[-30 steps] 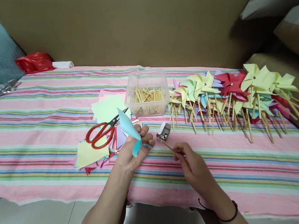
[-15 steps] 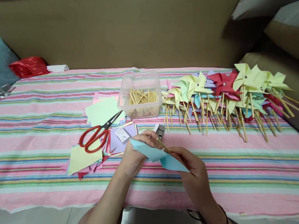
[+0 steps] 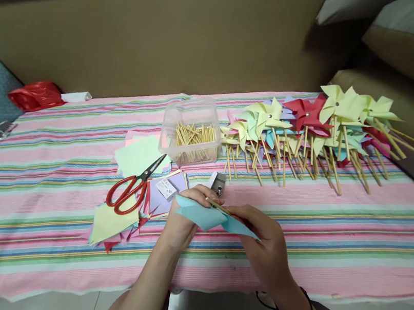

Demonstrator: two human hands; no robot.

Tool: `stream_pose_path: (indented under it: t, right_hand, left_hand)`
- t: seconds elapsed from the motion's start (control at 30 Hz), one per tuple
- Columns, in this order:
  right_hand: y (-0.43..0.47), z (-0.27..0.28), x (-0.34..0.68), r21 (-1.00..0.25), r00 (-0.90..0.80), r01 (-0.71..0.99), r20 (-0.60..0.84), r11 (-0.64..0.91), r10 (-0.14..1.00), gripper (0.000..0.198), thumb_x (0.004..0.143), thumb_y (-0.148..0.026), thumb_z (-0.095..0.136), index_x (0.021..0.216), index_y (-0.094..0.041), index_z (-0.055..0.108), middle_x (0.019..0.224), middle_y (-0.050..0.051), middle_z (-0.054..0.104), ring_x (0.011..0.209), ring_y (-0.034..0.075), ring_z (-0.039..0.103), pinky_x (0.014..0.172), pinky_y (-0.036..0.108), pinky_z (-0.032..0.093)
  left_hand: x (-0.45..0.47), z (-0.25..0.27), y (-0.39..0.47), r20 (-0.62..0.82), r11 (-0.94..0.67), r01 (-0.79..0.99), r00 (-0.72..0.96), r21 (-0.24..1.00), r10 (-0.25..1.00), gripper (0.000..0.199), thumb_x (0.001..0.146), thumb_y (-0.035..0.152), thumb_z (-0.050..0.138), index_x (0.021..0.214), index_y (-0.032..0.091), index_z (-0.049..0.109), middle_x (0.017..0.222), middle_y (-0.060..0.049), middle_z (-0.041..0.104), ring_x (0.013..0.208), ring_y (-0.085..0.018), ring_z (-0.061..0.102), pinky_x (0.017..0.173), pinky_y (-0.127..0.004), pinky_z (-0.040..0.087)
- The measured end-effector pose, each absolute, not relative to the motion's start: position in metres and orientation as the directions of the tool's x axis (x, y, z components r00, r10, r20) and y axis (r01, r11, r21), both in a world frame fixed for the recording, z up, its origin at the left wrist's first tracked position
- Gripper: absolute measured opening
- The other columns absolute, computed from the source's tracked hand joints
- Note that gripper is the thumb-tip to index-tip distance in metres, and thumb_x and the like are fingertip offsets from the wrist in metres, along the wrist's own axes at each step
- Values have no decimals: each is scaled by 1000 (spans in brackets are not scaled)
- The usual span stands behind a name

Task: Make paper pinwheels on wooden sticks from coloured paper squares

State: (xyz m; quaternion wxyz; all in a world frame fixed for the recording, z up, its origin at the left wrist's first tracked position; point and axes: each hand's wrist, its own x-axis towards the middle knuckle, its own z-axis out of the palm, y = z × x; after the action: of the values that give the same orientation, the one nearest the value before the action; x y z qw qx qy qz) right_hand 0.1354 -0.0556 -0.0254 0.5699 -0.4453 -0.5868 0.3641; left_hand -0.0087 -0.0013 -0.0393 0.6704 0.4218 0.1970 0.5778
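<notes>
Between my two hands is a light blue paper pinwheel (image 3: 203, 215), seen nearly edge-on. My left hand (image 3: 186, 219) grips it from the left, its fingers curled behind the paper. Closed on the right side of the pinwheel and its thin wooden stick (image 3: 218, 206) is my right hand (image 3: 267, 241), with a dark band at the wrist. The stick lies along the upper edge of the paper; its joint with the paper is hidden. Just beyond my left fingers sits a small grey-and-white box (image 3: 217, 181) with something metallic in it.
Red-handled scissors (image 3: 127, 192) lie across stacks of coloured paper (image 3: 113, 224) to the left. A clear plastic box (image 3: 166, 136) holds many short sticks. Finished pinwheels (image 3: 306, 115) are heaped at the back right. A red plastic bag (image 3: 37, 96) rests far left on the striped cloth (image 3: 52, 173).
The stick in my hands now lies lower and more of it shows above the blue paper. My right hand has shifted slightly left. The whole view has drifted a little.
</notes>
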Motion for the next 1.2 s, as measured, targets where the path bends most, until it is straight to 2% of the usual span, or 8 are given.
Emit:
stream_pose_path:
  t: [0.23,0.57,0.8,1.0,1.2]
  right_hand:
    - [-56,-27,134,-938,60,119,333,325,941,17,84,-13,58,93,-22,69,79,1,69,71,15,64,61,24,48]
    - [-54,-27,136,-934,77,88,353,346,932,22,82,-9,63,94,-26,73,84,1,72,76,17,66,66,28,51]
    - [-54,-27,135,-919,47,99,387,382,921,25,83,-8,62,96,-26,74,82,3,71,73,16,66,62,27,51]
    - [-56,-28,133,-897,23,135,427,420,904,29,83,-6,62,99,-27,74,80,2,71,68,14,66,59,24,51]
    - [-59,-25,132,-884,29,169,447,437,894,29,82,-8,63,100,-28,74,85,2,74,72,15,69,64,25,54]
  left_hand:
    - [-9,-38,-2,177,4,-601,241,799,954,10,64,26,81,66,25,71,74,2,65,73,-13,66,71,-28,56]
    - [-6,-36,-6,75,61,-609,195,791,978,21,58,24,83,60,20,63,67,1,65,68,-13,63,66,-27,54]
    - [-4,-40,-8,63,45,-618,153,785,986,32,62,26,82,80,23,56,60,5,62,68,-12,60,70,-25,49]
    - [-2,-35,-7,71,12,-628,106,778,992,31,62,35,81,73,21,55,60,5,62,66,-11,60,74,-27,50]
    - [-2,-33,-7,11,44,-650,82,759,997,24,64,32,79,69,21,59,66,3,65,68,-12,63,72,-27,51]
